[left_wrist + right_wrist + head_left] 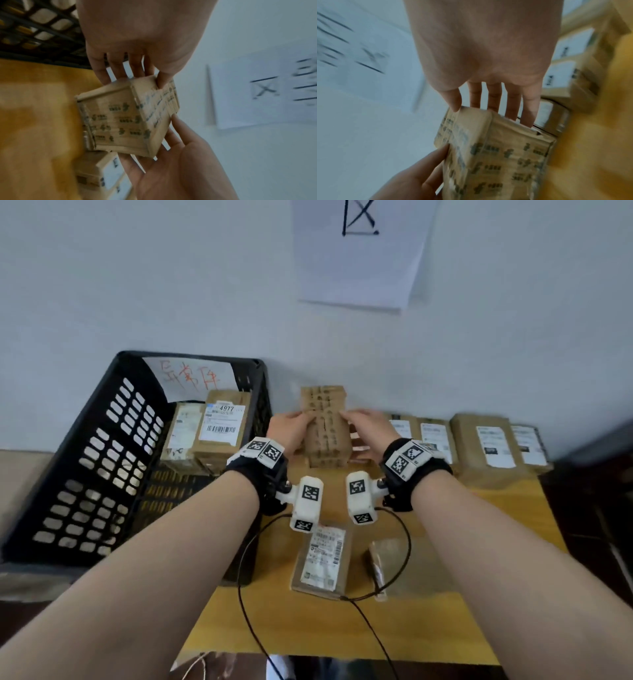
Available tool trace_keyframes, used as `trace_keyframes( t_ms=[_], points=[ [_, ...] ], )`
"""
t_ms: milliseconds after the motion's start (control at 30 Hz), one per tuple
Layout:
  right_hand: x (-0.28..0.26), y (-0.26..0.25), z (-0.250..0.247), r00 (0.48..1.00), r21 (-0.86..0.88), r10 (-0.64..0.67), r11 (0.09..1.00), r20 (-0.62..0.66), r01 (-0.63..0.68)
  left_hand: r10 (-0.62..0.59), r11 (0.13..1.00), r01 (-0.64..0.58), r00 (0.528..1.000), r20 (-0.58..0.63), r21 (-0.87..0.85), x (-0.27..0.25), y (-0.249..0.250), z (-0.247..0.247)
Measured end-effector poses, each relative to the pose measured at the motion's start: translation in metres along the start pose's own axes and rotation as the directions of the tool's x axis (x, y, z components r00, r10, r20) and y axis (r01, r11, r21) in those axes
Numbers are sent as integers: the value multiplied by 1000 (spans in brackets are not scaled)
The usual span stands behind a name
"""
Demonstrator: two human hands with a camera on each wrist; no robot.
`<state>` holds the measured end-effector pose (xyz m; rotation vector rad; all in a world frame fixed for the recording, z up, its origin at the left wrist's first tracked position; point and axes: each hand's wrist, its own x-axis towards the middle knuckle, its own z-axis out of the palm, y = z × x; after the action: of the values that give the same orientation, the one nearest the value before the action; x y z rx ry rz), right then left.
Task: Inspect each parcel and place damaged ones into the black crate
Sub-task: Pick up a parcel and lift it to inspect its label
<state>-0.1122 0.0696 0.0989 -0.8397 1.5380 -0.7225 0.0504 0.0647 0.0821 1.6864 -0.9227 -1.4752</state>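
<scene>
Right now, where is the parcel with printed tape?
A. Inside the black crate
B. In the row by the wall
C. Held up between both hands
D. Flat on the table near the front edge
C: the left hand and right hand grip the taped parcel from opposite sides, above the table.

"4977" reads on white label (222, 419) of parcel (219, 436) in crate (85, 460). Wall sheet (363, 251): black char 区. Crate's red handwriting, other labels, tape print: illegible.
</scene>
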Motion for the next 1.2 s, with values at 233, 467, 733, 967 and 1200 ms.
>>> trace_keyframes(
  t_ms=[233,467,733,967,1200],
  points=[
    [-101,-120,-22,922,83,-375,920,-100,383,292,946,-286,956,16,-154,-91,136,-19],
    [-182,-223,-35,786,65,-618,783,-19,618,479,875,-475,877,27,-94,-155,242,-34],
    [-237,-284,-61,601,42,-785,602,-153,797,631,771,-615,773,63,-164,-204,319,-24],
    [-257,-293,-76,544,48,-816,546,-194,836,692,716,-676,720,55,-173,-224,338,-10],
    [-266,-294,-84,521,61,-826,521,-215,851,707,702,-685,703,75,-193,-233,345,-4]
  ],
)
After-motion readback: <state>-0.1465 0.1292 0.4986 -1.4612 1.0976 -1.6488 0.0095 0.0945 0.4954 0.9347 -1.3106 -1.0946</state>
